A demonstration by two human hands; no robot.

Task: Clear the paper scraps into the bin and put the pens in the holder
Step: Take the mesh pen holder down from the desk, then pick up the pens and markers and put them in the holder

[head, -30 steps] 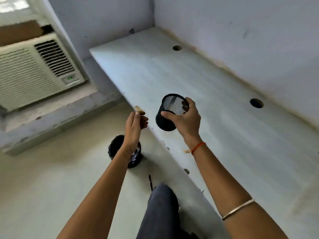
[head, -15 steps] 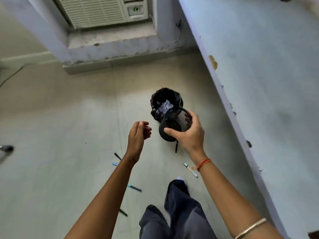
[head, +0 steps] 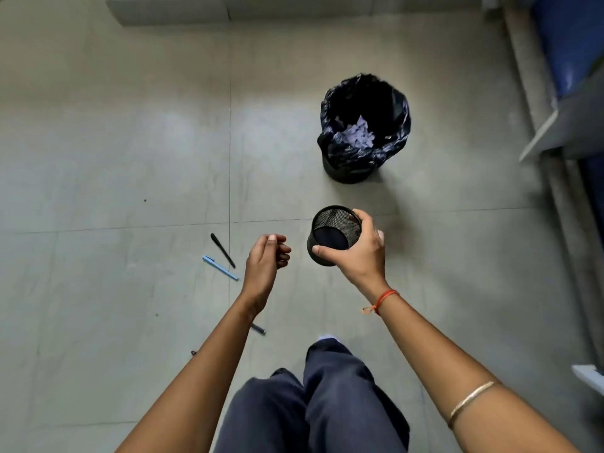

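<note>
Wrapped around the black mesh pen holder, my right hand held it tilted above the tiled floor, its inside looking empty; my left hand hung loosely curled with nothing in it. Paper scraps lay in the bag-lined bin beyond. A black pen, a blue pen and another pen lay on the floor near the left arm

Soft, even daylight; pale sheen on floor tiles upper left. Faint shadow under bin. Centre sharp, wide-angle bending and slight smear toward right edge and corners.
</note>
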